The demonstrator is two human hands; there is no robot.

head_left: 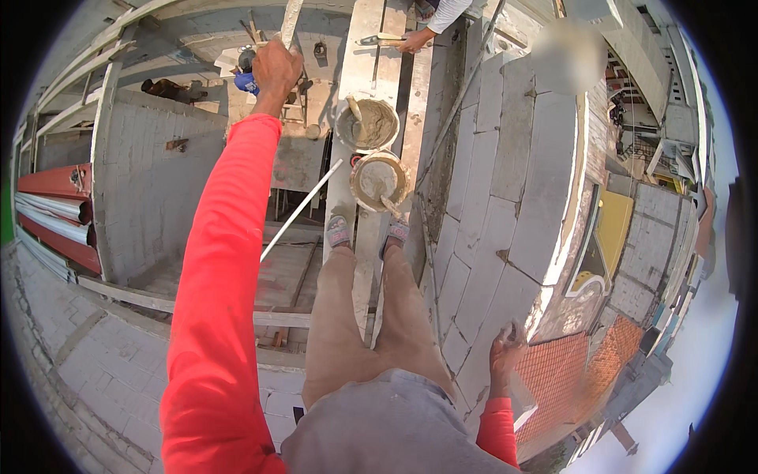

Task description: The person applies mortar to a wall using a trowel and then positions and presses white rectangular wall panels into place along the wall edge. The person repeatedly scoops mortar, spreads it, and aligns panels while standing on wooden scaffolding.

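My left hand (276,71), at the end of a red sleeve, is raised at the far left and wrapped round a wooden post (291,22). At the near right, my right hand (506,354) is beside the grey block wall (496,229), its fingers curled. What it grips, if anything, is indistinct. Ahead of my feet, two mortar-crusted buckets stand on the planks. The far bucket (341,136) holds wet mortar and a scoop-like tool (355,109); the near bucket (355,193) holds greyish mix and another tool (390,207). Neither hand touches them.
A co-worker's hand (414,41) holds a trowel (380,39) above the far planks (416,118). A white pole (304,207) slants left of my feet. Below on the left lies a lower floor (189,261) with a person in blue. Orange roof tiles (553,367) lie beyond the wall.
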